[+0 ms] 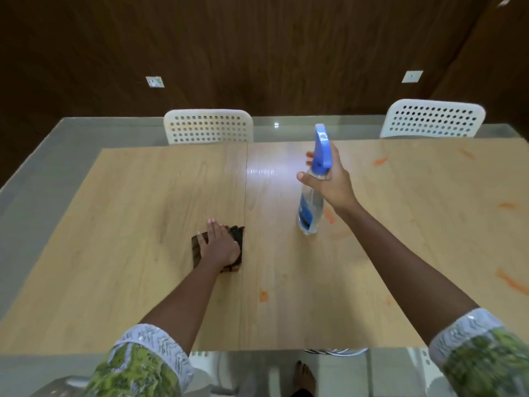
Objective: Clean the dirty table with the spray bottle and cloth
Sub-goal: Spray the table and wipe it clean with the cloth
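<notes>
A light wooden table (143,224) fills the view, with orange smears (512,280) scattered over its right half. My right hand (332,179) grips the neck of a clear spray bottle (310,204) with a blue trigger head, held tilted above the table's middle. My left hand (219,243) lies flat with straight fingers on a dark folded cloth (237,239) that rests on the table left of centre. Most of the cloth is hidden under the hand.
Two white perforated chairs (207,127) (432,118) stand at the table's far edge. A dark wooden wall rises behind them. A small orange spot (263,296) marks the near table surface. A bare foot (305,376) shows on the grey floor below.
</notes>
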